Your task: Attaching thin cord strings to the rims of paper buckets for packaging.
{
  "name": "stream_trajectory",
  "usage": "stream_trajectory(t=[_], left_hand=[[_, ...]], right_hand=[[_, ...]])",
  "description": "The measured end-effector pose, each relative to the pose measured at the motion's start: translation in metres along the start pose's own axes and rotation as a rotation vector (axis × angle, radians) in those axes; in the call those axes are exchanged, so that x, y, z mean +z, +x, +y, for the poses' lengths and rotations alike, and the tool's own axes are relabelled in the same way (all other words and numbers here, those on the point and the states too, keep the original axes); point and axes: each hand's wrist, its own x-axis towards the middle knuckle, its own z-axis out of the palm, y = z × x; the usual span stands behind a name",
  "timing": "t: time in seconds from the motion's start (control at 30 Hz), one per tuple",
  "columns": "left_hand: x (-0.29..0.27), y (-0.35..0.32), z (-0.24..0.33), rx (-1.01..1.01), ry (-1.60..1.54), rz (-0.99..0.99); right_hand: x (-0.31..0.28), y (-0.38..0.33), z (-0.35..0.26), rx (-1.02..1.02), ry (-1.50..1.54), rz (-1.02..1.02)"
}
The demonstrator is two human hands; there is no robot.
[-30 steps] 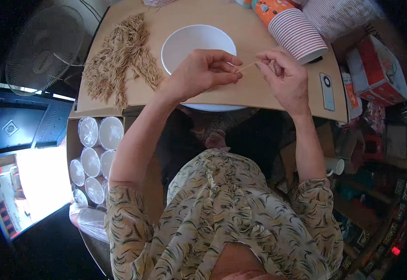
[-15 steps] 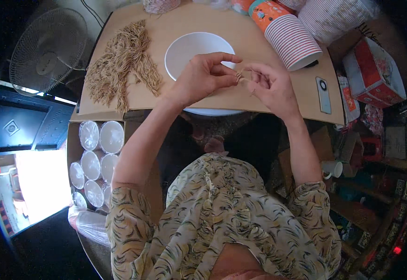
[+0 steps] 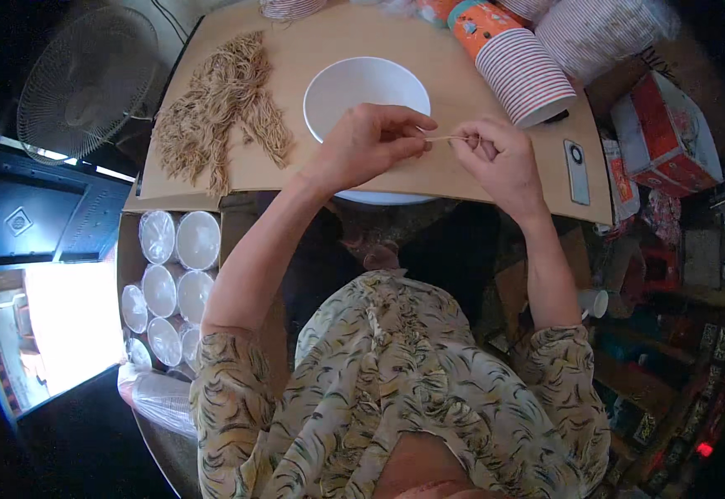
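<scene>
My left hand and my right hand are raised over the table's near edge. A thin tan cord runs almost straight between them, pinched in the fingers of each hand. Part of it at the right fingertips is hidden by the fingers. Just beyond my left hand is a round white bowl, its near side partly covered by that hand. To the left, a large tangled heap of similar tan cords lies on the brown tabletop.
Stacked striped paper cups lie at the far right, near a phone. A red-and-white carton stands beyond the right edge. Wrapped white cups fill a box at the left, below a fan.
My hands have moved slightly apart, and the cord, looped between the fingers before, is now drawn nearly straight. My right hand's fingers have curled in more.
</scene>
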Motion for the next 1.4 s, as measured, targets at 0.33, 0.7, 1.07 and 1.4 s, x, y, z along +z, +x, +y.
stream_trajectory(t=[0.33, 0.7, 1.07, 1.4], left_hand=[[-0.003, 0.004, -0.010, -0.007, -0.146, -0.111], [-0.003, 0.003, 0.000, -0.045, -0.227, -0.050], [-0.001, 0.004, 0.004, -0.036, -0.125, 0.031], [0.003, 0.006, 0.002, -0.055, -0.061, 0.046]], right_hand=[[0.003, -0.004, -0.003, -0.163, -0.138, 0.160], [0.021, -0.003, 0.016, 0.124, 0.200, 0.154], [0.022, 0.001, 0.014, 0.105, 0.089, 0.019], [0.023, -0.002, 0.017, 0.216, 0.392, -0.118]])
